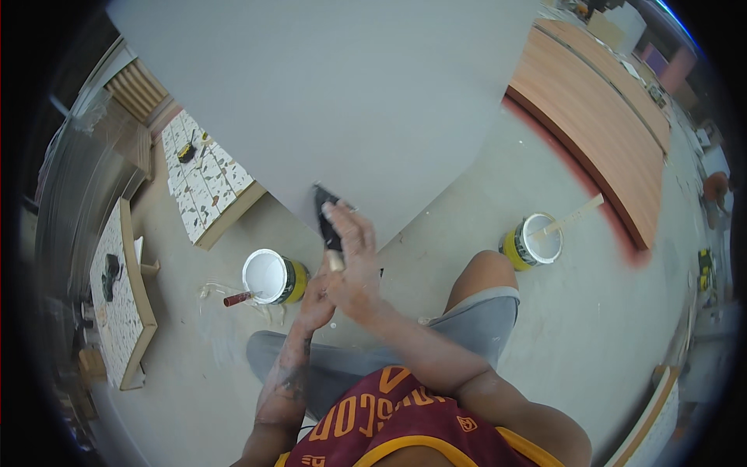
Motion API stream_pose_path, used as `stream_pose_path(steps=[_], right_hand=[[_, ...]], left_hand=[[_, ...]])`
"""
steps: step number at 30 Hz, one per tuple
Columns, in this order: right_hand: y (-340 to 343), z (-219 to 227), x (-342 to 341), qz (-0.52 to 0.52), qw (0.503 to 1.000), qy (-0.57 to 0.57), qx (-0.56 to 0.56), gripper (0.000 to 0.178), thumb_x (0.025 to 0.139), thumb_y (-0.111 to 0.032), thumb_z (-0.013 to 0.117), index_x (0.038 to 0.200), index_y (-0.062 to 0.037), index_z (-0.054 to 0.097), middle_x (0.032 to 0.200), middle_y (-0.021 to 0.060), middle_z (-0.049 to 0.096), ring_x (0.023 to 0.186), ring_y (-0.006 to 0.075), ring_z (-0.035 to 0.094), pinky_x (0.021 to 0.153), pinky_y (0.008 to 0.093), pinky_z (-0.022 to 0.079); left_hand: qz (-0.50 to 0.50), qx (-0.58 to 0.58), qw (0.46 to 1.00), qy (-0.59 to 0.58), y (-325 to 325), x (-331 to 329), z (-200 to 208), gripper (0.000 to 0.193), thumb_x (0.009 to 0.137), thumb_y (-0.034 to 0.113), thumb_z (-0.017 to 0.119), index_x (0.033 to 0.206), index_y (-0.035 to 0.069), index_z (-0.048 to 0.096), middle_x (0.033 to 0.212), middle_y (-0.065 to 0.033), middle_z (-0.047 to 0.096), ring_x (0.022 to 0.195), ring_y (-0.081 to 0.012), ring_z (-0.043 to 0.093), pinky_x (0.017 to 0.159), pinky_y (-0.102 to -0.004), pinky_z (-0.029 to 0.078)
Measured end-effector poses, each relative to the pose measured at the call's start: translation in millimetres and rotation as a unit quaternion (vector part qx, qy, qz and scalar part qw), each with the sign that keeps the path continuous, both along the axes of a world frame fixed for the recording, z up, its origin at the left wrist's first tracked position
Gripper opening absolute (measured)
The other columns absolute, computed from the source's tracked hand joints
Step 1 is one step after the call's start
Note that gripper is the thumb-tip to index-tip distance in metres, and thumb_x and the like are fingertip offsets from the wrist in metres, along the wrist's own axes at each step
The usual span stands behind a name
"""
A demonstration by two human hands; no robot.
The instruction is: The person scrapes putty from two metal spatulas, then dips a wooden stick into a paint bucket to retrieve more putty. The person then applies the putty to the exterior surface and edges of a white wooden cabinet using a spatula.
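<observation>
Close in front of me, a putty knife (pixel 327 208) with a dark blade and pale handle is pointed at the near corner of a large grey panel (pixel 334 101). My right hand (pixel 354 261) is closed about it, its fingers lying along the blade. Beneath the handle end, my left hand (pixel 317 302) is closed and meets the right; its grip is partly hidden. Left of my hands stands an open can of white filler or paint (pixel 268 276), with a red-brown handle (pixel 237 298) leaning at its rim. Another such can (pixel 537 241) on the right holds a wooden stick (pixel 576 212).
Speckled boards (pixel 206 183) lie at the left, one bearing a yellow-black tape measure (pixel 186 152). A second speckled board (pixel 120 303) carries a dark object. Long wood-veneer panels (pixel 583 117) stretch along the right, beside red overspray on the floor. Smears mark the floor by the left can.
</observation>
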State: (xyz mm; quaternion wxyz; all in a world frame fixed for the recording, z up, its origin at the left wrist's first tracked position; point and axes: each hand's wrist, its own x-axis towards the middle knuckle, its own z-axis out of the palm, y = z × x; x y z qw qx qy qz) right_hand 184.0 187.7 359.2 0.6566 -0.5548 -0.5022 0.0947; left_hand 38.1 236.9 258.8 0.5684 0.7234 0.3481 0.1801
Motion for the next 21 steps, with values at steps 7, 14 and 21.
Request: stream_pose_path(steps=[7, 14, 21], right_hand=[[-49, 5, 27, 0.166, 0.982, -0.035, -0.078, 0.062, 0.081, 0.006, 0.057, 0.140, -0.0082, 0.052, 0.142, 0.0194, 0.049, 0.132, 0.0368, 0.047, 0.111, 0.0435, 0.041], [20, -58, 299, -0.191, 0.973, 0.127, 0.034, 0.053, 0.091, 0.001, 0.045, 0.144, 0.0030, 0.042, 0.139, 0.0183, 0.050, 0.130, 0.0275, 0.048, 0.114, 0.0372, 0.033], [102, -81, 404, -0.264, 0.962, 0.039, 0.051, 0.049, 0.093, -0.001, 0.043, 0.141, 0.0043, 0.043, 0.135, 0.0227, 0.049, 0.128, 0.0340, 0.047, 0.110, 0.0400, 0.036]], left_hand=[[-0.001, -0.019, 0.999, -0.039, -26, -20, -26, 0.064, 0.095, 0.011, 0.060, 0.151, -0.001, 0.031, 0.135, -0.0111, 0.052, 0.113, -0.0179, 0.053, 0.099, -0.0336, 0.044], [0.123, -0.023, 0.992, -0.018, -40, 1, 5, 0.081, 0.099, 0.018, 0.059, 0.157, -0.003, 0.007, 0.150, -0.0149, 0.043, 0.121, -0.0152, 0.050, 0.105, -0.0279, 0.038], [0.178, -0.046, 0.983, 0.001, -49, 48, 50, 0.078, 0.100, 0.020, 0.058, 0.156, -0.005, 0.011, 0.160, -0.0201, 0.031, 0.143, -0.0230, 0.033, 0.116, -0.0328, 0.025]])
